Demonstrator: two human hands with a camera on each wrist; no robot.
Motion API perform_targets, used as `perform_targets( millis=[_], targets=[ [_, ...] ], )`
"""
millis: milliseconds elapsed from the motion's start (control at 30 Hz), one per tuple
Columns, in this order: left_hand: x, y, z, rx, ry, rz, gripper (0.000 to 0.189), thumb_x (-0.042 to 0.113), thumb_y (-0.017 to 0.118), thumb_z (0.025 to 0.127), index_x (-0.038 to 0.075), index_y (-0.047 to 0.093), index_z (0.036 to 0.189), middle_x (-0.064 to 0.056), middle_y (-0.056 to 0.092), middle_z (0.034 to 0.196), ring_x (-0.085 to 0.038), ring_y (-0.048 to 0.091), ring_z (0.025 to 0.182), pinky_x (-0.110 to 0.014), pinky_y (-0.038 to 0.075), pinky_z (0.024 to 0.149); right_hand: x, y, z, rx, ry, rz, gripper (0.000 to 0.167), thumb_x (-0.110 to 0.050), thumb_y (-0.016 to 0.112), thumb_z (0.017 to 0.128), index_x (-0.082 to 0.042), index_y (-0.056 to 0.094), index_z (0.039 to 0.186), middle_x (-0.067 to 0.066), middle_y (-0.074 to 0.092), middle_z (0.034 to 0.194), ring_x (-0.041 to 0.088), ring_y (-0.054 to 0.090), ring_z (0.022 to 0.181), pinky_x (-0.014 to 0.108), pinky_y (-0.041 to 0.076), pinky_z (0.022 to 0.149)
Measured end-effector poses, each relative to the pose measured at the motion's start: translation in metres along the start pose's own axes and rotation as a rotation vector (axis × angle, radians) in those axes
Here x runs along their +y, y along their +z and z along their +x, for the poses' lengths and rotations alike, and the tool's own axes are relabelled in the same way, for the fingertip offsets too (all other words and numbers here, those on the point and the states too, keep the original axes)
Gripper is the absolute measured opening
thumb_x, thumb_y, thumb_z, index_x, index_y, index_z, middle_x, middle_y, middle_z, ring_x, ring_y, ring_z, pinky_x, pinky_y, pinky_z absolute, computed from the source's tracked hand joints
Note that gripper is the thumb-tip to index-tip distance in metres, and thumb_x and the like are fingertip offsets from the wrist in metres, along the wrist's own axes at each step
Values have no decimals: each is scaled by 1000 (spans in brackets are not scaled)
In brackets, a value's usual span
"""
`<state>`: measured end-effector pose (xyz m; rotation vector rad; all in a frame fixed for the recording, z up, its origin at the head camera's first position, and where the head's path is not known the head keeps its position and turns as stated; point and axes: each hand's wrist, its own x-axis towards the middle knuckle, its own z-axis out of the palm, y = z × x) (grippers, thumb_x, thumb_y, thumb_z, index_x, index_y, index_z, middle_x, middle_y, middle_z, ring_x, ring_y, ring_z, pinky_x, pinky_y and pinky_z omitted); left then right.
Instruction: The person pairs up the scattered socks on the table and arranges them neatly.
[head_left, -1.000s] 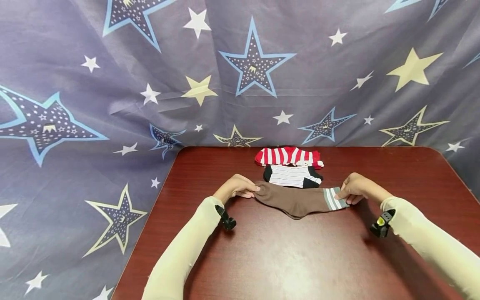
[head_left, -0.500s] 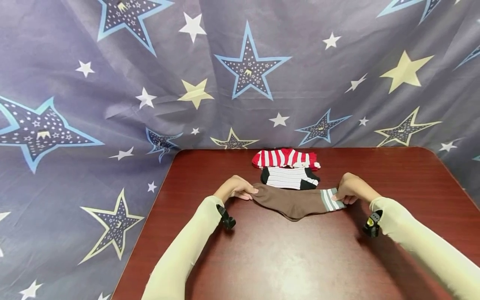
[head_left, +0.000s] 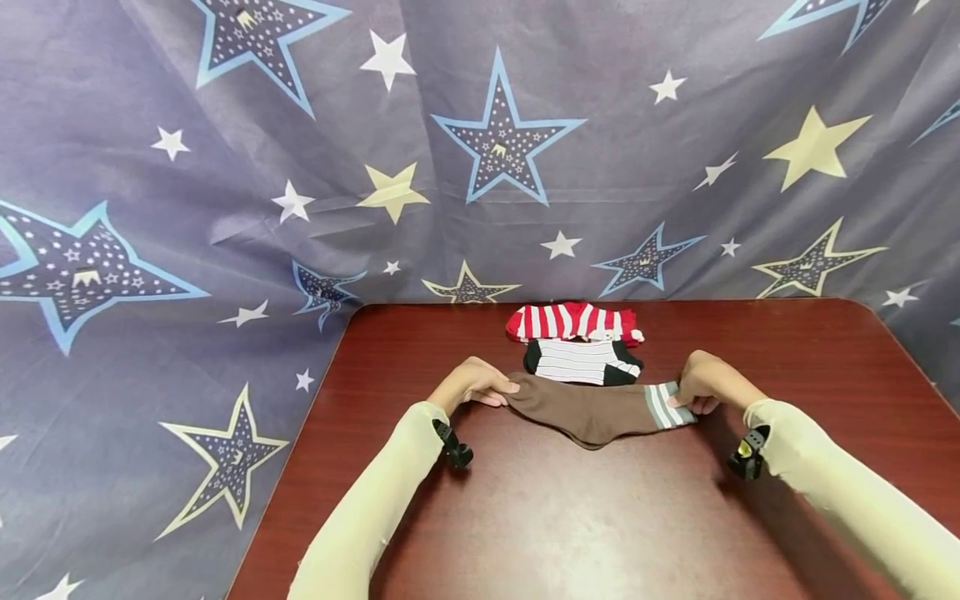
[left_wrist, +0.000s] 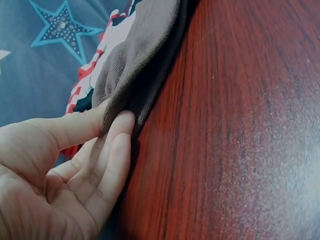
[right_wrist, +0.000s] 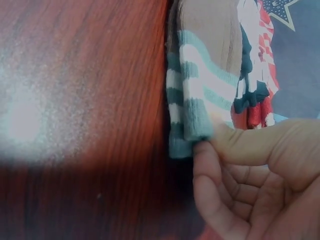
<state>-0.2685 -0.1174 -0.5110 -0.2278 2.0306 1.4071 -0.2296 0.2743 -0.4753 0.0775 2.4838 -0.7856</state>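
Note:
A brown sock [head_left: 588, 410] with a grey-and-white striped cuff [head_left: 666, 406] stretches sideways between the hands at the table's middle. The left hand [head_left: 480, 383] pinches its toe end between thumb and fingers; in the left wrist view a darker layer lies beneath the pinched fabric. At the cuff, the right hand [head_left: 701, 383] grips the edge, thumb on top and fingers below. The right wrist view has a second striped cuff [right_wrist: 175, 105] under the held one. Just behind lies a white sock [head_left: 576, 361] with black toe and heel.
Farther back, a red-and-white striped sock [head_left: 572, 322] lies near the table's rear edge. The glossy dark red table [head_left: 570, 517] extends in front of the hands. A star-printed grey curtain [head_left: 465, 233] hangs behind and to the left of it.
The head view has shifted slightly. Both hands keep hold of the brown sock's ends, and the right hand has turned a little over the cuff. The other socks stay put.

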Motion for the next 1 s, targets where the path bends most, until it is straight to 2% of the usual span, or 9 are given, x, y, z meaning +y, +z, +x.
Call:
perform_targets(
  millis=[233, 333, 433, 533, 633, 700, 767, 867, 1000],
  targets=[
    [3, 8, -5, 17, 24, -2, 18, 5, 82, 84, -4, 75, 98, 0, 69, 67, -8, 66, 54, -19, 58, 53, 4, -4, -4, -9, -8, 28, 23, -9, 85, 80, 0, 69, 67, 6, 63, 56, 14, 62, 54, 32, 59, 54],
    [5, 10, -8, 64, 66, 39, 13, 4, 83, 83, -2, 74, 90, 1, 66, 60, -7, 63, 49, -19, 55, 49, 7, -5, -6, -37, -12, 97, 22, -10, 84, 82, 1, 69, 71, 3, 62, 57, 12, 61, 54, 31, 59, 55],
    [9, 11, -11, 174, 147, 206, 15, 11, 87, 79, 1, 77, 81, 1, 64, 53, -6, 61, 46, -20, 54, 48, 7, -10, -6, -79, -23, 146, 18, -9, 81, 85, 3, 70, 77, 1, 63, 59, 11, 62, 55, 30, 59, 56],
    [17, 9, -14, 336, 233, 445, 17, 25, 89, 78, 10, 80, 75, 1, 68, 56, -8, 63, 52, -23, 53, 53, 4, -21, -4, -76, -79, 155, 17, -6, 73, 90, 9, 70, 85, 3, 67, 62, 12, 65, 57, 32, 60, 58],
    [30, 6, -18, 496, 342, 562, 18, 35, 81, 85, 17, 81, 85, 0, 76, 76, -16, 70, 70, -32, 55, 64, -7, -37, -3, 62, -177, 176, 22, -8, 66, 95, 13, 70, 98, 8, 72, 68, 14, 69, 61, 33, 61, 60],
    [41, 5, -22, 577, 452, 559, 22, 37, 73, 92, 17, 80, 101, -2, 79, 95, -22, 73, 88, -39, 57, 76, -18, -46, -4, 242, -278, 157, 28, -15, 64, 99, 11, 69, 110, 15, 75, 79, 18, 71, 70, 34, 60, 67],
    [52, 4, -24, 616, 576, 525, 32, 37, 66, 98, 16, 74, 120, -6, 76, 118, -26, 70, 111, -44, 56, 94, -31, -53, -6, 424, -368, 132, 36, -21, 62, 101, 6, 67, 124, 21, 76, 101, 27, 74, 86, 40, 60, 80],
    [71, 7, -28, 588, 741, 503, 49, 39, 57, 103, 11, 59, 143, -13, 58, 148, -35, 50, 141, -51, 40, 117, -52, -59, -11, 584, -454, 66, 53, -37, 59, 103, -7, 54, 146, 21, 61, 140, 39, 64, 119, 53, 50, 101],
    [89, 18, -30, 483, 827, 580, 63, 45, 48, 105, 10, 38, 157, -15, 29, 166, -43, 17, 156, -62, 18, 126, -72, -53, -10, 586, -541, 55, 73, -47, 61, 100, -16, 33, 160, 16, 33, 165, 41, 37, 148, 62, 30, 120]
  ],
)
